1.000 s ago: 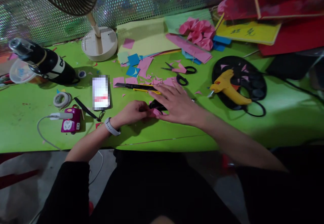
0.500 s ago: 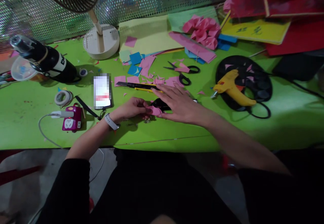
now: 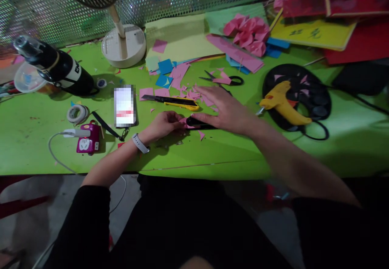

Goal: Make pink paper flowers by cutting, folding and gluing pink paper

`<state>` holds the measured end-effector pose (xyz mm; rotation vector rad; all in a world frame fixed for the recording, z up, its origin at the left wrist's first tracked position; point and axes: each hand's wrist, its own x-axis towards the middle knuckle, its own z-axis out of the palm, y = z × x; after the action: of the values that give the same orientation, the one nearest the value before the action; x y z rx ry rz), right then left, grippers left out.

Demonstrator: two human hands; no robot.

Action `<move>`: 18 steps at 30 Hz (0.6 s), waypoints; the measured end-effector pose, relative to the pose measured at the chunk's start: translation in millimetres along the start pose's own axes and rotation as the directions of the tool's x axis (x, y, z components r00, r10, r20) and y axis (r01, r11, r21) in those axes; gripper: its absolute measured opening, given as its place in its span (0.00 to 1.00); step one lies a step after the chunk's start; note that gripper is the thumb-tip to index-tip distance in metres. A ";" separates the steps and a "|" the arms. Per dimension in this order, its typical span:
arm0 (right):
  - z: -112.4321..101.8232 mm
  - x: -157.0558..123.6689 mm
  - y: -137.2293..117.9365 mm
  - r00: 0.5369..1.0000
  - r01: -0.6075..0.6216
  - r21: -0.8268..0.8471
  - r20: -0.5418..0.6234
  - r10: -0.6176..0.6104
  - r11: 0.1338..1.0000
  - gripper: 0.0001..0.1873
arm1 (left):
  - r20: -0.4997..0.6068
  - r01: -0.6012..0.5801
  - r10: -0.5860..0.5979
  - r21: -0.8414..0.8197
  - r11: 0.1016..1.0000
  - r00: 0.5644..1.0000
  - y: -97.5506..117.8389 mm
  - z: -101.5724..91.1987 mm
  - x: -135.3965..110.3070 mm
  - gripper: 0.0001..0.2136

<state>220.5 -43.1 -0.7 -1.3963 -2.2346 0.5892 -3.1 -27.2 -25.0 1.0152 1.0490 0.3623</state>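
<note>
My left hand (image 3: 164, 125), a watch on its wrist, rests on the green table (image 3: 212, 155) with curled fingers pinching a small pink paper piece (image 3: 184, 122). My right hand (image 3: 226, 111) lies flat with fingers spread, its thumb against a black object (image 3: 199, 122) beside the pink piece. A yellow and black utility knife (image 3: 173, 101) lies just beyond both hands. Pink paper scraps (image 3: 194, 95) are scattered around it.
Black scissors (image 3: 225, 80) lie behind my right hand. A yellow glue gun (image 3: 282, 105) sits on a black pad to the right. A phone (image 3: 124, 106), tape roll (image 3: 76, 113), pink charger (image 3: 86, 141), black bottle (image 3: 57, 72) and fan base (image 3: 124, 46) stand left. Coloured paper sheets (image 3: 182, 38) and pink folded flowers (image 3: 247, 34) lie at the back.
My right hand has slid right and away, uncovering the black object and the pink piece. My left hand has kept its pinch on the paper.
</note>
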 end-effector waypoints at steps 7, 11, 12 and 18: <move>12.5 42.5 -7.3 0.997 -0.057 -0.034 -0.059 0.055 0.998 0.37 | -0.027 -0.026 0.026 -0.008 1.000 0.999 -0.5 2.7 -0.2 0.05; 28.3 58.1 -12.5 0.997 -0.066 -0.131 -0.059 0.058 0.989 0.38 | -0.033 -0.022 0.023 0.030 0.999 0.999 -2.1 1.7 3.4 0.05; 31.5 59.1 -13.6 0.997 -0.067 -0.146 -0.052 0.060 0.987 0.39 | -0.029 -0.020 0.021 0.040 0.999 0.999 -2.5 1.2 4.2 0.06; 39.4 57.0 -18.7 0.998 -0.066 -0.170 -0.012 0.065 0.983 0.36 | -0.026 -0.039 0.041 0.097 0.995 0.999 -4.5 -1.2 5.8 0.06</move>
<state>162.1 -3.6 -14.3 -1.5577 -2.2869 0.4213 -2.2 -25.0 -31.9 1.1215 1.0805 0.3620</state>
